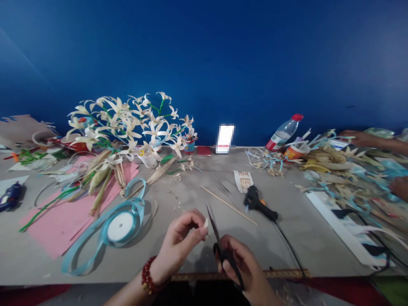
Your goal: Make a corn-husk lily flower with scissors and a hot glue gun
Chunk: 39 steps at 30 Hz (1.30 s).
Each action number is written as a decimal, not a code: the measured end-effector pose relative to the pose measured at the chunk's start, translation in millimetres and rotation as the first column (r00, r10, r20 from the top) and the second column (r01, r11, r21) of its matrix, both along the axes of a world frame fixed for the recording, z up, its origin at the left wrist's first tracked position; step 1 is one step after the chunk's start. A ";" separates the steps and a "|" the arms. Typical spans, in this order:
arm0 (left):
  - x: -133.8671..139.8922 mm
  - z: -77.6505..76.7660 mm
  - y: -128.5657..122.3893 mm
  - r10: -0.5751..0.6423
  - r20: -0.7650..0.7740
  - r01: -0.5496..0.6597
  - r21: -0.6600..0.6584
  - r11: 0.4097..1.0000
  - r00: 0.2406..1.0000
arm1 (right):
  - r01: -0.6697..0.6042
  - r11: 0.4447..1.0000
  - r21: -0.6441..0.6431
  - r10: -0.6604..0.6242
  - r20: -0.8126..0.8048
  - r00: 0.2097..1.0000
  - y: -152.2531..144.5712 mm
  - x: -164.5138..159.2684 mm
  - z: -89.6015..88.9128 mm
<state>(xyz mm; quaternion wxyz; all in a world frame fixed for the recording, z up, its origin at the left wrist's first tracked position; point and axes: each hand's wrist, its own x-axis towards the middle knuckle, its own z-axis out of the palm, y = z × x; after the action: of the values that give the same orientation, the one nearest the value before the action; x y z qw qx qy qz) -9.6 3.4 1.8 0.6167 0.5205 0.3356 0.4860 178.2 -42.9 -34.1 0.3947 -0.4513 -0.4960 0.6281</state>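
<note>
- Blue wall [204, 63] behind a grey table [191, 182].
- Cluster of cream flowers [132, 127] on green stems, back left.
- Pink paper [63, 221], left, near a spool of blue ribbon [121, 226].
- Right hand [244, 264], front centre, fingers curled around the handles of black-handled scissors [217, 236], blades pointing away from the body.
- Left hand [180, 242], pinching between thumb and fingers a small pale piece [206, 222], just beside the blades.

Red beaded bracelet [147, 275], perhaps double-stranded
</note>
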 end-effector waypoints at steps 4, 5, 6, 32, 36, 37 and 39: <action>-15.4 5.1 4.6 -0.221 0.039 0.224 -0.159 0.961 0.974 | -0.187 0.979 -0.082 0.186 -0.017 0.982 -1.2 14.4 15.6; -19.0 6.3 6.0 -0.272 0.050 0.276 -0.194 0.941 0.961 | -0.211 0.971 -0.112 0.209 -0.028 0.978 -0.9 17.0 18.7; -22.4 7.4 7.4 -0.318 0.057 0.323 -0.223 0.920 0.946 | -0.231 0.963 -0.135 0.227 -0.043 0.973 -0.4 19.1 20.9; -35.8 29.3 19.1 -0.483 -0.052 0.444 -0.316 0.838 0.874 | -0.269 0.930 -0.251 0.289 0.043 0.956 -3.4 29.7 33.9; -36.3 31.1 20.4 -0.489 -0.067 0.448 -0.307 0.840 0.870 | -0.259 0.934 -0.245 0.289 0.091 0.953 -3.7 29.6 39.2; -36.4 31.4 20.7 -0.491 -0.073 0.449 -0.305 0.840 0.868 | -0.257 0.935 -0.243 0.288 0.103 0.952 -3.8 29.5 40.2; -36.8 31.7 20.9 -0.497 -0.082 0.454 -0.302 0.838 0.864 | -0.250 0.937 -0.243 0.284 0.115 0.952 -4.0 29.3 41.7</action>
<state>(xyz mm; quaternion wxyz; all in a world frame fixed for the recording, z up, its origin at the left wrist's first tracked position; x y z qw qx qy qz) -46.4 24.3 33.5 0.7553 0.5343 0.3065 0.2237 207.4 -46.9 7.5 0.2139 -0.4668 -0.5061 0.6930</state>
